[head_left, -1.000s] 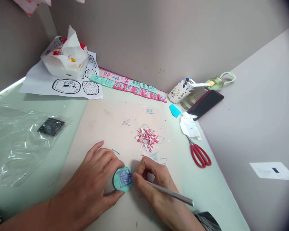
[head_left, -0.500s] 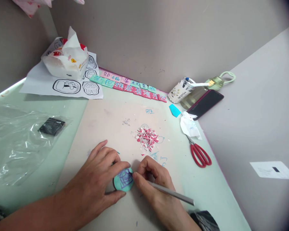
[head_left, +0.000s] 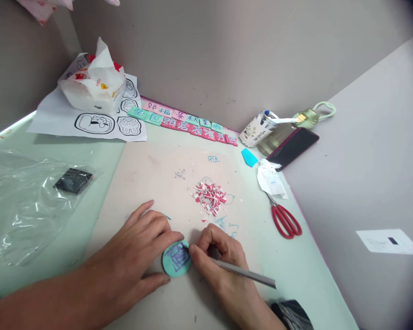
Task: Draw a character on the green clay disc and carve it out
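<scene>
A round turquoise rubber stamp blank [head_left: 176, 270] with a purple-drawn character lies on the mat. My left hand [head_left: 141, 252] curls around its left side. The index fingertip touches the upper edge, while the thumb is by the lower left rim. My right hand [head_left: 220, 256] is closed like a pen grip around a slim grey carving tool [head_left: 248, 274], its fingertips against the stamp's right edge. The tool's tip is hidden by the fingers. Beyond the hands sits a pile of red and white shavings [head_left: 211, 198].
Pink and green character tiles [head_left: 182, 123] line the back. To the right are red-handled scissors [head_left: 285, 221], a phone [head_left: 294, 147], and a pen-holding can [head_left: 256, 129]. A clear plastic bag [head_left: 24, 220] with a black block [head_left: 73, 180] lies left; tissues [head_left: 96, 89] stand on printed paper.
My left thumb has slid back left from the stamp's lower edge, and the stamp has turned slightly. My right hand stays beside it with the tool.
</scene>
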{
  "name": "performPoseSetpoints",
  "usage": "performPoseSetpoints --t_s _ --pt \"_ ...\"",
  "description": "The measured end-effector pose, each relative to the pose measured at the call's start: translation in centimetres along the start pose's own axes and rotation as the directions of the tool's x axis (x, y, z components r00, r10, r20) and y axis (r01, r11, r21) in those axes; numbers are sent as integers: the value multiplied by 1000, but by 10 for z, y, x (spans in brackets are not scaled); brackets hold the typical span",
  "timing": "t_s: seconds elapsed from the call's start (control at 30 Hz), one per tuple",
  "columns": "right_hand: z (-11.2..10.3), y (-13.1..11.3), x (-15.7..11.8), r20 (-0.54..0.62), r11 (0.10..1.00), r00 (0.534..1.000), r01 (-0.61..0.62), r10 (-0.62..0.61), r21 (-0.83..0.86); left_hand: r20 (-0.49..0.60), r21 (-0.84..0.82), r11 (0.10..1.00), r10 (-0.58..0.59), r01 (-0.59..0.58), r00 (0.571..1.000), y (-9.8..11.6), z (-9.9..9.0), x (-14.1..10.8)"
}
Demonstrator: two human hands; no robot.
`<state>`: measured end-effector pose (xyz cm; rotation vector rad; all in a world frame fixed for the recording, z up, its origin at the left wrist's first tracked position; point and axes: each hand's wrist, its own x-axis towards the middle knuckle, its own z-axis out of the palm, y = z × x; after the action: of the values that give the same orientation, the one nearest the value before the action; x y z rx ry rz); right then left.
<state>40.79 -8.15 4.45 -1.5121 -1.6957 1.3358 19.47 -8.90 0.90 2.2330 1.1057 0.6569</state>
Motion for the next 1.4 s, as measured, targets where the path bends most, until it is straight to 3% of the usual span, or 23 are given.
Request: performPoseSetpoints --t_s 0.13,0.5,0.77,1.1,1.23,1.4 --pt "0 -1 0 -6 1000 1000 -11 11 3 64 16 1000 16 -17 998 -3 -4 -1" --pt "3 -4 1 -12 999 1000 -13 13 -34 -103 -26 997 -79 77 992 6 9 4" --pt "5 -3 0 -30 1000 999 -17 17 -5 2 -24 1000 14 -13 1000 -4 4 0" --pt "12 4 -3 -36 998 999 0 2 66 -136 11 997 -70 72 988 7 15 5" --pt "13 2 -5 -35 998 999 -10 12 57 -86 27 998 -57 60 995 5 11 5" --pt "9 -6 -4 6 996 999 -51 51 71 -6 -18 998 65 -65 998 -2 4 4"
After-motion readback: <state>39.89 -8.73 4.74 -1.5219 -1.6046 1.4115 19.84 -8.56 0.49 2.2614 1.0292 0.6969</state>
